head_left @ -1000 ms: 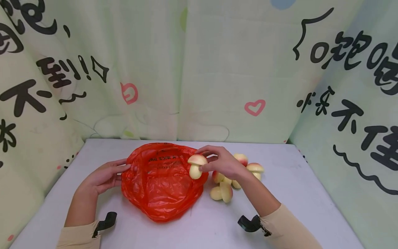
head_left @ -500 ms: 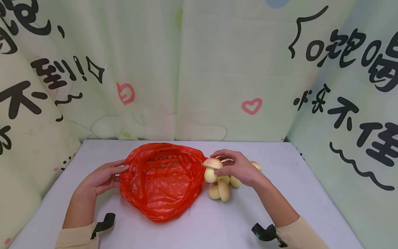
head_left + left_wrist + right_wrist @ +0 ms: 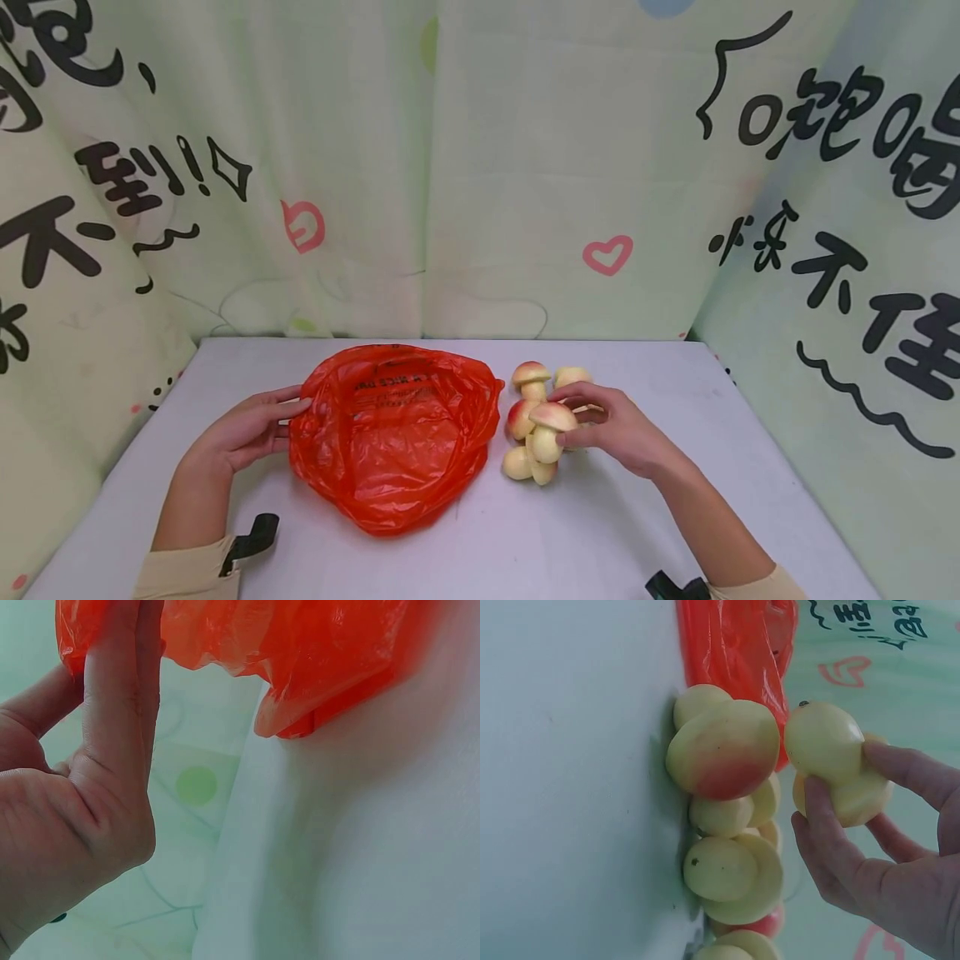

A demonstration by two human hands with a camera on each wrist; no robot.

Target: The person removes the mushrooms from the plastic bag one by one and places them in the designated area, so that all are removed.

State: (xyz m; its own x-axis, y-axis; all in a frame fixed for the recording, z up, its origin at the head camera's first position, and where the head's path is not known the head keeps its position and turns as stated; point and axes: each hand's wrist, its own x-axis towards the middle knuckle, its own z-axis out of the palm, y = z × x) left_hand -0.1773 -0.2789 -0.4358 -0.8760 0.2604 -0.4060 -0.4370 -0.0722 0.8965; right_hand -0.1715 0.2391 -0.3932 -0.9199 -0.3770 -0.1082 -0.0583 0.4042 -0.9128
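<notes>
A red plastic bag (image 3: 390,450) lies with its mouth spread wide on the table. At its left edge my left hand (image 3: 251,429) pinches the rim; in the left wrist view the red film passes between the thumb and the straight fingers (image 3: 120,705). My right hand (image 3: 618,429) grips a toy mushroom (image 3: 551,421), cream with a pinkish cap, by fingertips and thumb. In the right wrist view this mushroom (image 3: 825,742) is held clear of the table, beside the pile. Several similar mushrooms (image 3: 531,375) lie close together right of the bag, partly hidden behind the hand.
The white table (image 3: 420,567) carries the bag and the mushrooms. Pale green curtains (image 3: 517,167) with black lettering enclose its back and both sides. A black wrist mount (image 3: 255,537) sits on the left sleeve and another mount (image 3: 675,587) on the right.
My right hand has carried its mushroom from over the bag's right side rightward to the pile, uncovering the bag's right rim. My left hand has stayed at the bag's left edge.
</notes>
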